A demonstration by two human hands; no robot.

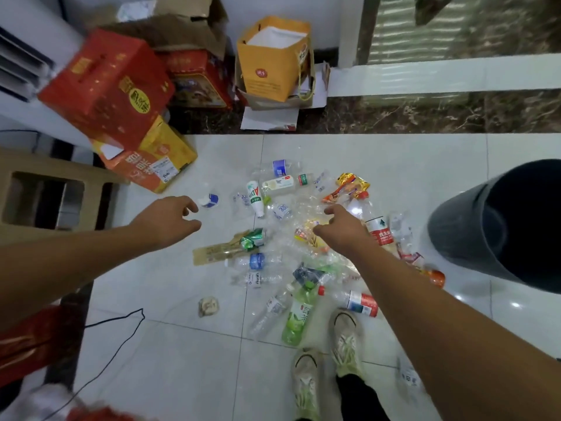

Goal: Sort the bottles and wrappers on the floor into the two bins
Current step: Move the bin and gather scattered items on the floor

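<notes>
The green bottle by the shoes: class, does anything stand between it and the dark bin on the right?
Yes. The right forearm crosses above that stretch of floor, and a red-labelled bottle lies right of the green bottle, towards the bin.

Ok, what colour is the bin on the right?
The bin is dark grey, nearly black; seen in the head view.

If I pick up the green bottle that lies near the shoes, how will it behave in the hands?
The green bottle lies on its side on smooth tile, so it may roll if nudged. It looks uncrushed with its cap on, so probably fairly stiff. How full it is I cannot tell, so the weight is uncertain.
</notes>
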